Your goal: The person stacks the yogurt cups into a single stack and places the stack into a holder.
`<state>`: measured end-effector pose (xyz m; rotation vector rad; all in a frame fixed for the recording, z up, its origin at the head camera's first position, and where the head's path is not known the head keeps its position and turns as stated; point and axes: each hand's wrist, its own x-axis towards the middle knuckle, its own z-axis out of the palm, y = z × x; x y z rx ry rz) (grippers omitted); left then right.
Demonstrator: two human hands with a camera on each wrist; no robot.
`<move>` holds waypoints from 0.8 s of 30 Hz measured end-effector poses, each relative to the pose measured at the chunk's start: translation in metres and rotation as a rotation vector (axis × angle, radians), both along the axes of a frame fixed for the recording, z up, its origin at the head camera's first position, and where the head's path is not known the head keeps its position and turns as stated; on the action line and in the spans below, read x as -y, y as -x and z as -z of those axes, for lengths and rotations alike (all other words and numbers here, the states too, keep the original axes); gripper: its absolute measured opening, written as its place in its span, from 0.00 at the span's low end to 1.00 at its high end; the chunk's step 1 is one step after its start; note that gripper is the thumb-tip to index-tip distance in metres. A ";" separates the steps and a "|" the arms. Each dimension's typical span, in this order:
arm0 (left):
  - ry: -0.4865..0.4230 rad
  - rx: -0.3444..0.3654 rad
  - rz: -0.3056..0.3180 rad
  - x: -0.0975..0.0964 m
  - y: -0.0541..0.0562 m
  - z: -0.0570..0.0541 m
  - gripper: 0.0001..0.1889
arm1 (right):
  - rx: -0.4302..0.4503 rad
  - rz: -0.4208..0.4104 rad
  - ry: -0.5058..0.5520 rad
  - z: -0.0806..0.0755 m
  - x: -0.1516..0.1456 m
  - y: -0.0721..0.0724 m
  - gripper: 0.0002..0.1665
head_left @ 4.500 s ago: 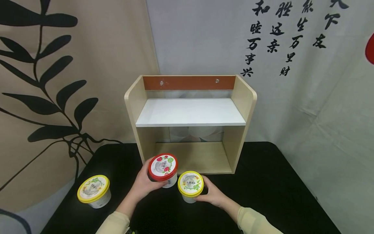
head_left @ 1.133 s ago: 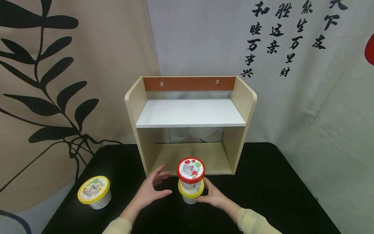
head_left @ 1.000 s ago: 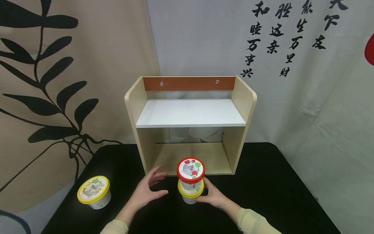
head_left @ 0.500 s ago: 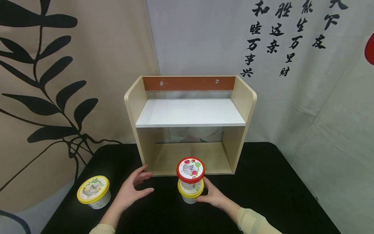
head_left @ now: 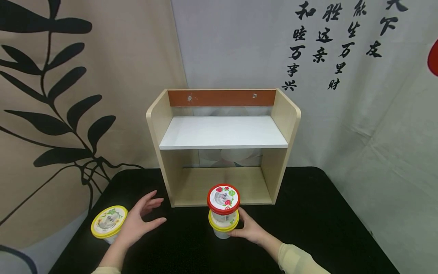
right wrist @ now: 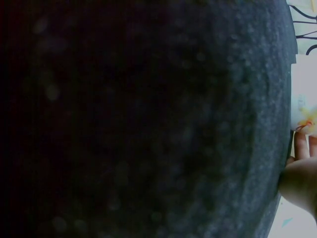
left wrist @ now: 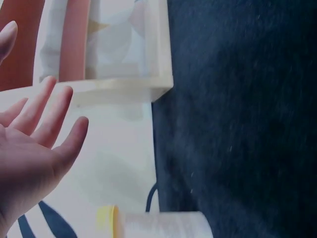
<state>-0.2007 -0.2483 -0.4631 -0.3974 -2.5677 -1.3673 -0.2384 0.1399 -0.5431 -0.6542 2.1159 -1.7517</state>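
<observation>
A red-lidded tub (head_left: 224, 199) sits stacked on a yellow-lidded tub (head_left: 221, 233) in front of the shelf. My right hand (head_left: 251, 229) grips the lower tub from its right side; the right wrist view catches only part of that hand (right wrist: 301, 173) at its edge. Farther left, my left hand (head_left: 137, 222) hangs above the table with fingers spread and nothing in them. Beside it stands a second yellow-lidded tub (head_left: 108, 221), partly covered by the hand. In the left wrist view this tub (left wrist: 163, 225) shows at the bottom edge, apart from the fingers.
A two-tier wooden shelf (head_left: 224, 132) with a white upper board stands at the back of the black table (head_left: 318, 224). Behind it hang curtains with a plant print (head_left: 61, 121) and black characters. A dark cable-like curve (head_left: 20, 254) runs at the lower left.
The red-lidded tub went from my left hand onto the yellow-lidded tub. My left hand let go and moved left toward the other yellow-lidded tub. My right hand has stayed put.
</observation>
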 end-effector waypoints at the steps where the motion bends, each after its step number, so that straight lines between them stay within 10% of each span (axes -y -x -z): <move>1: 0.009 -0.005 -0.008 0.003 -0.001 -0.001 0.44 | 0.000 0.001 -0.002 0.000 0.000 0.000 0.49; 24: 0.000 0.080 -0.250 0.067 -0.024 -0.021 0.52 | 0.004 -0.010 0.011 0.008 -0.002 0.004 0.50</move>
